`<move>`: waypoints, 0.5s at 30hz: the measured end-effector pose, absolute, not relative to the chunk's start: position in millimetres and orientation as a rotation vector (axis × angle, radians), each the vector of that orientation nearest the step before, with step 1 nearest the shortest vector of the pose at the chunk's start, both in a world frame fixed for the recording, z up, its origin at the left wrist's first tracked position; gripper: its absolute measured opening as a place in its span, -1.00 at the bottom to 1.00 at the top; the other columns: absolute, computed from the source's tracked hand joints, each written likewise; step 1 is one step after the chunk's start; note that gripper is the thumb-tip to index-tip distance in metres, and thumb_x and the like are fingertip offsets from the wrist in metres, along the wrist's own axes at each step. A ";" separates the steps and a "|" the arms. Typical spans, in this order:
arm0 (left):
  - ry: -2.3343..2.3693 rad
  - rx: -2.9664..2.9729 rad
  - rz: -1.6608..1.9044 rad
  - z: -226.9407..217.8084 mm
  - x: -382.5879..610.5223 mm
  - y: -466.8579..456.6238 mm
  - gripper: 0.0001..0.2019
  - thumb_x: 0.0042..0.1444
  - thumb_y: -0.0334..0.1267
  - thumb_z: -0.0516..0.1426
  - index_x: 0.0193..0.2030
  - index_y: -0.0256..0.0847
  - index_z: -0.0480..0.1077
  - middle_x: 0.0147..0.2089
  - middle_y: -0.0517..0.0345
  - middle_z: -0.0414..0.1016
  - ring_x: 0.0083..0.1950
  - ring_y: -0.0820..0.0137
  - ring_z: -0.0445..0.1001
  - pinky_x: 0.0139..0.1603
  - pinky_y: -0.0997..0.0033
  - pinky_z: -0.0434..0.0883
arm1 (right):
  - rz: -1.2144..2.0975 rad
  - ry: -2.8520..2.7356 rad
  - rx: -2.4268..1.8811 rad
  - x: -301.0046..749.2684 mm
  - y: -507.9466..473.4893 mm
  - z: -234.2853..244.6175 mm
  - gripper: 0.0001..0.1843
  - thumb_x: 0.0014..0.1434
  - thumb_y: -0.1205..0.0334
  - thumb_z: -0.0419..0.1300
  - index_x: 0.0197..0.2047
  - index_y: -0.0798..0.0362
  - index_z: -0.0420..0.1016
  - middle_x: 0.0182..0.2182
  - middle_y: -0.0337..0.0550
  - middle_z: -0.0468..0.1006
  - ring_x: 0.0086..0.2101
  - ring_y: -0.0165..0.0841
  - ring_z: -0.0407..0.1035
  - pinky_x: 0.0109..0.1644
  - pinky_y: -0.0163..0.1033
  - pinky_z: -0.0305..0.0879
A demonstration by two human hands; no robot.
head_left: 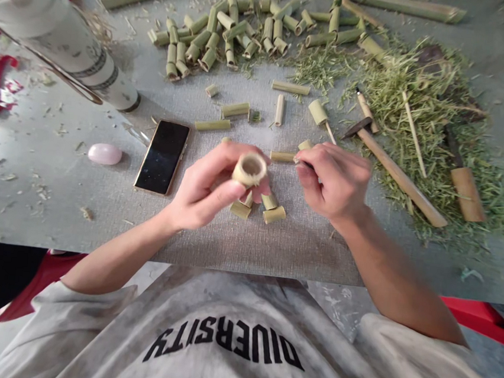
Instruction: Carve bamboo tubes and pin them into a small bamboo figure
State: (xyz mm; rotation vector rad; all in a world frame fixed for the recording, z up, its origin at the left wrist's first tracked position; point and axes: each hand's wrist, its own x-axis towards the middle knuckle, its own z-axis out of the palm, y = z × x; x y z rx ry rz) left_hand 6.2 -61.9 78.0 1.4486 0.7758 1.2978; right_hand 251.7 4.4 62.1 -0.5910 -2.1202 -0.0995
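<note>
My left hand (203, 187) is closed around a short hollow bamboo tube (244, 179), its open end tilted up towards me and its rim rough. To the right of it, my right hand (337, 176) is pinched on something small and dark, mostly hidden by the fingers. A thin bamboo piece (282, 156) lies on the table between the hands. Below the left hand, short bamboo sections (274, 215) are laid together. Beyond the right hand lies a bamboo piece with a thin stick (318, 112) at its end.
A hammer (400, 173), a carving tool (366, 110) and a wooden-handled blade (468, 192) lie by green shavings (422, 86). Several cut bamboo pieces (213, 39) are heaped at the back. At left are a phone (162, 156), a pink oval object (104, 154) and a tall white container (82, 48).
</note>
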 end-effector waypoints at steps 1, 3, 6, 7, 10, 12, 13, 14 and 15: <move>0.741 1.330 1.235 79.7 8.0 -63.4 -0.66 0.46 0.10 0.24 0.11 -0.10 0.54 -0.20 0.08 0.70 -0.31 0.29 0.67 -0.34 0.29 0.55 | -0.072 -2.121 -0.605 251.1 3.7 62.8 -0.67 0.64 0.09 0.00 -0.12 0.02 0.47 -0.42 -0.25 0.52 -0.44 -0.38 0.35 -0.34 -0.21 0.16; 0.630 1.160 1.141 82.1 12.3 -63.7 -0.70 0.56 0.02 0.12 0.20 -0.10 0.45 -0.20 0.08 0.68 -0.29 0.29 0.67 -0.33 0.32 0.54 | -0.014 -2.138 -0.613 249.6 1.9 64.3 -0.61 0.65 0.06 -0.08 -0.08 0.03 0.49 -0.36 -0.18 0.54 -0.39 -0.32 0.37 -0.28 -0.17 0.24; 0.626 0.952 1.057 83.7 18.6 -60.4 -0.69 0.50 0.04 0.18 0.14 -0.14 0.46 -0.34 0.17 0.50 -0.38 0.38 0.56 -0.33 0.37 0.52 | 0.002 -2.187 -0.603 246.6 -2.2 66.0 -0.62 0.64 0.10 -0.10 0.04 0.06 0.50 -0.28 -0.10 0.55 -0.30 -0.24 0.42 -0.18 -0.10 0.34; 0.629 0.900 1.049 83.9 20.4 -59.3 -0.67 0.46 0.06 0.22 0.10 -0.16 0.47 -0.36 0.20 0.43 -0.41 0.42 0.50 -0.35 0.38 0.51 | -0.013 -2.213 -0.599 245.5 -4.0 66.3 -0.63 0.64 0.10 -0.09 0.08 0.08 0.49 -0.25 -0.07 0.56 -0.27 -0.21 0.43 -0.17 -0.08 0.36; 0.621 0.816 1.026 82.3 23.8 -59.0 -0.62 0.30 0.08 0.34 0.00 -0.16 0.45 -0.38 0.24 0.34 -0.43 0.46 0.38 -0.40 0.42 0.46 | -0.052 -2.297 -0.580 243.1 -9.7 66.7 -0.62 0.65 0.10 -0.06 0.22 0.12 0.45 -0.17 -0.01 0.58 -0.23 -0.18 0.44 -0.14 -0.05 0.40; 0.628 0.837 1.008 78.9 23.7 -61.0 -0.60 0.20 -0.02 0.43 -0.01 -0.13 0.41 -0.36 0.26 0.36 -0.42 0.48 0.37 -0.39 0.44 0.44 | -0.078 -2.336 -0.586 242.7 -12.5 66.4 -0.61 0.66 0.08 -0.04 0.29 0.11 0.44 -0.15 -0.02 0.58 -0.22 -0.20 0.46 -0.13 -0.08 0.44; 0.636 0.862 1.005 76.6 22.9 -62.3 -0.59 0.18 -0.09 0.46 0.01 -0.11 0.40 -0.35 0.27 0.37 -0.41 0.49 0.36 -0.39 0.45 0.42 | -0.095 -2.344 -0.600 242.8 -13.3 66.0 -0.61 0.66 0.08 -0.01 0.32 0.10 0.43 -0.15 -0.04 0.59 -0.21 -0.22 0.48 -0.13 -0.10 0.45; 0.647 0.888 1.006 74.1 21.9 -63.5 -0.58 0.17 -0.17 0.47 0.03 -0.08 0.39 -0.34 0.29 0.37 -0.41 0.50 0.35 -0.38 0.46 0.41 | -0.114 -2.347 -0.612 243.2 -13.7 65.4 -0.61 0.66 0.10 0.01 0.35 0.10 0.43 -0.16 -0.06 0.60 -0.22 -0.23 0.49 -0.13 -0.12 0.45; 0.657 0.909 1.010 71.6 20.8 -64.4 -0.58 0.18 -0.22 0.47 0.05 -0.06 0.38 -0.34 0.30 0.37 -0.41 0.51 0.35 -0.38 0.47 0.39 | -0.134 -2.341 -0.614 243.7 -13.8 64.8 -0.61 0.65 0.11 0.04 0.36 0.11 0.43 -0.18 -0.08 0.61 -0.23 -0.25 0.50 -0.14 -0.15 0.46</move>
